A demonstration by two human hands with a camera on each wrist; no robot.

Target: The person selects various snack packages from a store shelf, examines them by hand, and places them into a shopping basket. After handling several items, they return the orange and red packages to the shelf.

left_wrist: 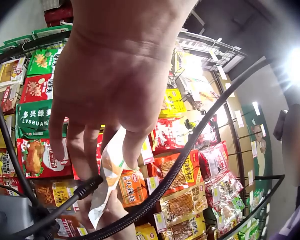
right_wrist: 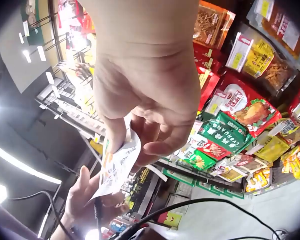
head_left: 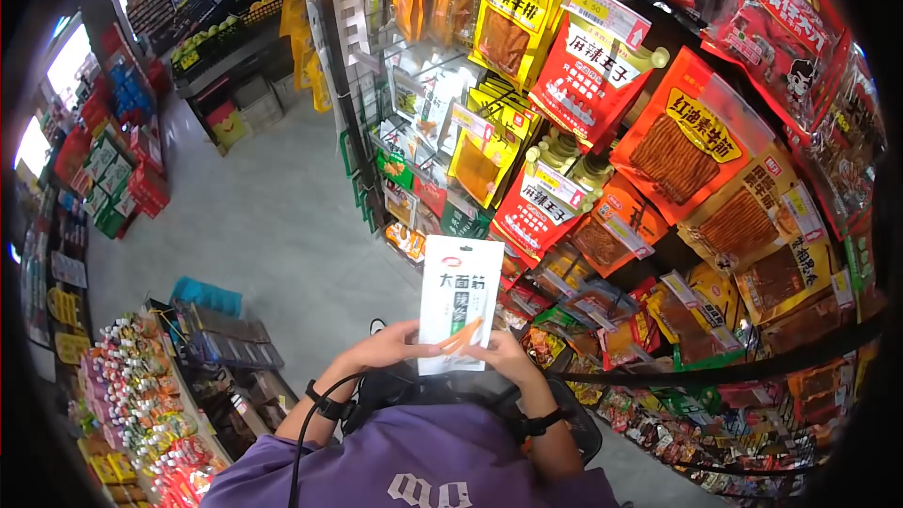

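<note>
A white snack packet [head_left: 459,268] with dark Chinese lettering and a hang hole at its top is upright in front of the body in the head view. My left hand [head_left: 388,346] pinches its lower left edge, thumb across the printed front. On the other side my right hand [head_left: 508,357] grips the lower right edge, its thumb also on the front. From the left wrist, the packet [left_wrist: 110,167] appears edge-on and slightly bent under the hand. The right wrist view has the packet [right_wrist: 121,165] curving between both hands, the fingers partly behind it.
A rack of hanging snack bags, among them a red bag [head_left: 594,75] and an orange-red one [head_left: 691,136], rises ahead and to the right. Low shelves of small colourful goods [head_left: 141,404] stand at the left. Grey floor [head_left: 273,216] runs between. Black cables cross the wrist views.
</note>
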